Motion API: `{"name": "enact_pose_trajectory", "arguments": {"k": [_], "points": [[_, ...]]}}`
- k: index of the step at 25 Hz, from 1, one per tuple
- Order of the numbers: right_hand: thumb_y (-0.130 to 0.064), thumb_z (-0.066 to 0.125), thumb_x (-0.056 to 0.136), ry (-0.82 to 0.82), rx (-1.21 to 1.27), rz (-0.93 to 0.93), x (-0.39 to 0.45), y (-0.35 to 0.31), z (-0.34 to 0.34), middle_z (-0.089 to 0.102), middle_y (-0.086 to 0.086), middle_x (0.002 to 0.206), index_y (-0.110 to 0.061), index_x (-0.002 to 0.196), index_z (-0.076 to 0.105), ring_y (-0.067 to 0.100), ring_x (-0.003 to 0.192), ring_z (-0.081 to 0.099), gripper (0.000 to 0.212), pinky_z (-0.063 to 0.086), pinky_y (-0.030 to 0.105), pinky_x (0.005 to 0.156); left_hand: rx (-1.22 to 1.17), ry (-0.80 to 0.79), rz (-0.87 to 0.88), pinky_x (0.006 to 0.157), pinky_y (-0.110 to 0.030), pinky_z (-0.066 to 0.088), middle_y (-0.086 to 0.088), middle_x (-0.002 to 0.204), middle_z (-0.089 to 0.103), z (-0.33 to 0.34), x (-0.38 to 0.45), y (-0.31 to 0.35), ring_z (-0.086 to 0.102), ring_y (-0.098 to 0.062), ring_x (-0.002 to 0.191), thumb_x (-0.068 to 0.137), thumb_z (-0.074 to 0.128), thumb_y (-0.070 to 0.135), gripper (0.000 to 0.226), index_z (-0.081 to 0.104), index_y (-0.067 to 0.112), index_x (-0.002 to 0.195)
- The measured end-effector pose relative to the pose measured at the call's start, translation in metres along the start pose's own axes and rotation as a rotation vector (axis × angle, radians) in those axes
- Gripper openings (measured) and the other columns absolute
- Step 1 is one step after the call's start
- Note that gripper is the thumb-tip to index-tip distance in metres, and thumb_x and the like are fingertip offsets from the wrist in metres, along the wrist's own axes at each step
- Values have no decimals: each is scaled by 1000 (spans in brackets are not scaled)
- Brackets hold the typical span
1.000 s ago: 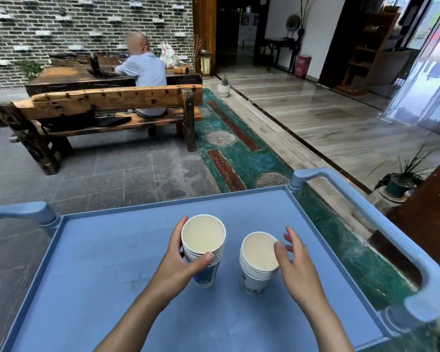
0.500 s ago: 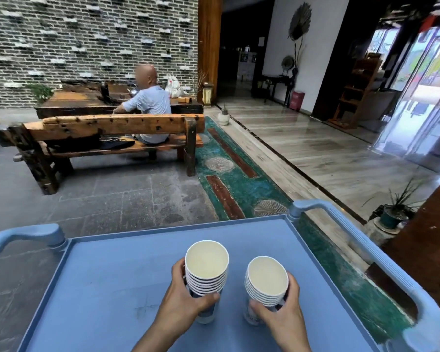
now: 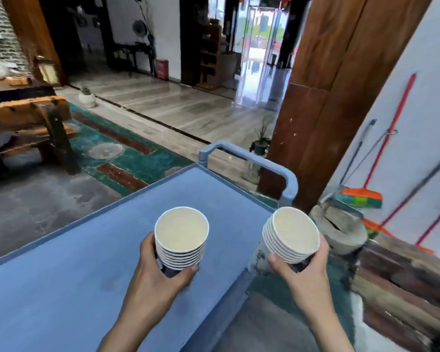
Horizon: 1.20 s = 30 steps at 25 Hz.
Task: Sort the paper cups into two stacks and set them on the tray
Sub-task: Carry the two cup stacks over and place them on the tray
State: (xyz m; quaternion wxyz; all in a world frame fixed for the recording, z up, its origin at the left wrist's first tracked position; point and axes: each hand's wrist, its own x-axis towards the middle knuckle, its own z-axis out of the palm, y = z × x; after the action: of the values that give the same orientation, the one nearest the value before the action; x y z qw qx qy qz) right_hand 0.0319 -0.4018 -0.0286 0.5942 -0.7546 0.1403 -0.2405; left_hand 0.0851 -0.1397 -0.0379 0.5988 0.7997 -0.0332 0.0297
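Two stacks of several white paper cups each are held up in the head view. My left hand grips the left cup stack from below, above the blue tray of a cart. My right hand grips the right cup stack, which tilts a little to the left and hangs past the tray's right edge, over the floor. Both stacks are lifted off the tray surface.
The blue cart handle rises at the tray's far right corner. A wooden pillar stands to the right, with a stone pot and brooms against the wall. A wooden bench sits far left, a potted plant beyond the cart.
Both hands have closed on the stacks and lifted them off the tray. The view has swung right; the right stack has moved out past the tray's right edge.
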Motion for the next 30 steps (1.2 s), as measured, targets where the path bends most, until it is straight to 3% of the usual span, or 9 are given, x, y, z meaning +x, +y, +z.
{"name": "enact_pose_trajectory", "arguments": {"k": [4,9,13,16,18,21,24,28,30], "points": [[-23,86,60,223,-134,53,-82,-8,-81,47,-6,134,-36,134,28,12,123,48,95,39,37,104,-61,-163,23,73,-27,48,36,119,50,32,-50,11,60,-3,101,61,86,43,90,26,58,127],[-17,85,64,439,-168,84,-174,-16,-168,44,-27,123,-47,125,27,-11,107,50,90,40,12,87,-128,-402,77,87,-36,50,37,118,50,90,-108,33,57,13,105,53,86,47,93,29,55,126],[-22,85,65,642,-224,142,-248,-16,-246,44,-16,130,-45,131,22,9,122,45,93,36,32,102,-130,-611,127,92,-42,49,38,118,46,157,-166,57,58,-11,113,51,86,49,99,28,48,132],[-26,85,64,790,-256,166,-300,-13,-306,45,-23,127,-48,130,25,8,119,47,92,37,32,99,-116,-732,188,89,-36,46,25,120,50,211,-219,74,55,-14,113,59,89,38,98,27,44,133],[-24,85,64,876,-245,163,-337,-5,-352,47,-21,128,-51,128,29,2,117,51,90,42,24,95,-99,-796,226,84,-28,41,17,123,50,251,-260,88,52,-10,110,59,89,38,97,27,41,134],[-13,84,66,997,-195,163,-386,13,-432,49,-23,125,-53,123,31,-17,105,53,87,44,2,72,-100,-896,268,91,-32,39,11,131,49,312,-329,113,48,-11,116,60,89,35,96,30,35,136],[-4,81,68,1037,-164,196,-415,37,-519,49,-13,128,-42,128,30,-17,103,53,87,46,5,71,-109,-934,256,99,-35,39,6,139,46,376,-388,138,47,-13,123,60,90,33,97,33,31,138],[-4,81,67,1013,-193,268,-415,79,-613,47,-7,129,-32,138,27,-8,103,53,94,40,0,72,-167,-944,212,77,-4,40,19,126,53,462,-444,164,51,18,104,61,89,32,89,38,33,133],[-10,83,64,1006,-178,311,-407,104,-637,49,-9,128,-34,135,31,4,114,51,91,37,5,79,-189,-944,195,71,0,42,23,124,53,498,-460,165,52,24,98,61,89,25,85,40,33,130]]}}
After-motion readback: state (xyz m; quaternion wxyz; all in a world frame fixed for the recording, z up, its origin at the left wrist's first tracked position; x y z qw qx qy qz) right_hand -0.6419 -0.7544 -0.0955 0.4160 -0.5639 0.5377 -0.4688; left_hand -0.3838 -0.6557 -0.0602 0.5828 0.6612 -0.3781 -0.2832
